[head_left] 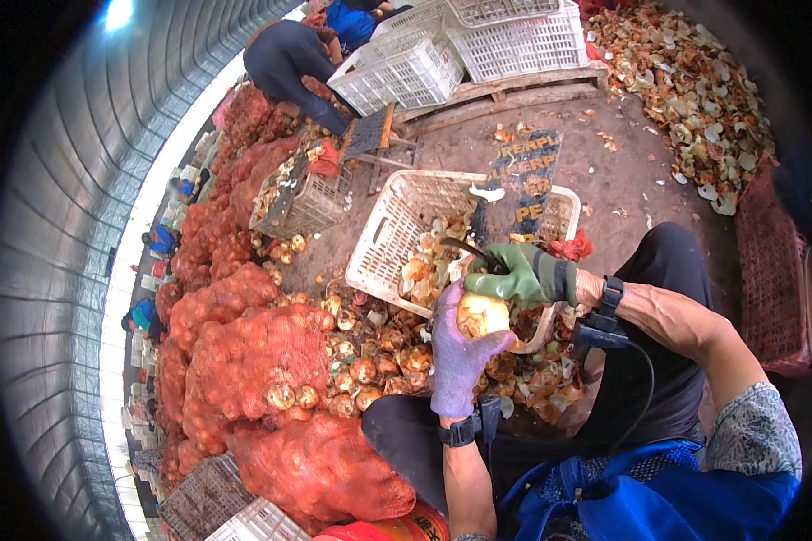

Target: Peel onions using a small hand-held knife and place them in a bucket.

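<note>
My left hand (465, 352), in a lavender glove, is wrapped round a pale, partly peeled onion (484, 316). In a green glove, my right hand (520, 276) grips a small knife (461, 246) whose dark curved blade points left. The right fingers rest against the top of the onion. Beneath both hands stands a white plastic crate (370, 263) with onion skins (421, 270) inside. A dark printed board (525, 171) lies across the crate's far side. Loose unpeeled onions (364, 370) lie on the ground left of my hands.
Red mesh sacks of onions (257, 361) are piled along the left. Stacked white crates (519, 45) stand on a wooden pallet (514, 96) at the back. A heap of onion skins (695, 99) covers the far right. Another person (293, 63) bends over at the far left, near a small stool (370, 133).
</note>
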Demonstrator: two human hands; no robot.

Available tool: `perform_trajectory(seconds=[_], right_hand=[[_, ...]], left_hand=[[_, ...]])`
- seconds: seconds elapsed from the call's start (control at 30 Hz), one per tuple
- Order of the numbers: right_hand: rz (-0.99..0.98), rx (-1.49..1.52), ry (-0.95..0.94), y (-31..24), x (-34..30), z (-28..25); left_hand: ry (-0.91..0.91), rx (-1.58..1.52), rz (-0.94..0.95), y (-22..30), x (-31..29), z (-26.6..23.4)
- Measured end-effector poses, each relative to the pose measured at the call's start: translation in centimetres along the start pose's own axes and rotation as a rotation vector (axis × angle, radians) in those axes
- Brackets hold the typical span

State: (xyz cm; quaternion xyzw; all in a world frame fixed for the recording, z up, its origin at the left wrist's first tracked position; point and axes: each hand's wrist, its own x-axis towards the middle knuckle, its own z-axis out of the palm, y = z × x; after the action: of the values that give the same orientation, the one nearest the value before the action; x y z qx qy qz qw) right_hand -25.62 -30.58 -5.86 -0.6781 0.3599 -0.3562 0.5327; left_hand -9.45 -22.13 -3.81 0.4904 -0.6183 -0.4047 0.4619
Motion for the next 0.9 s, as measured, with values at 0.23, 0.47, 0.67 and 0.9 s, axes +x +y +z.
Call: perform_trajectory(seconds=[0.23,0.47,0.67,0.9], right_hand=[[0.24,0.789,-0.215,-1.7,-1.3,0.9],[0.07,1.119,-0.213,-2.0,-1.4,2.3],[0.144,0.73,-0.086,-3.9,-1.0,3.1],[0.136,0.655,-0.081,-3.9,-0.7,2.5]], left_hand=[[0.064,0.229,0.256,0.6,-0.3,-1.8],[0.482,-0.31,0.354,3.1,-0.3,-0.8],[0.362,-0.893,0.186,-0.6,0.6,-0.9],[0.628,-0.899,0.087,-0.7,1.6,0.2]])
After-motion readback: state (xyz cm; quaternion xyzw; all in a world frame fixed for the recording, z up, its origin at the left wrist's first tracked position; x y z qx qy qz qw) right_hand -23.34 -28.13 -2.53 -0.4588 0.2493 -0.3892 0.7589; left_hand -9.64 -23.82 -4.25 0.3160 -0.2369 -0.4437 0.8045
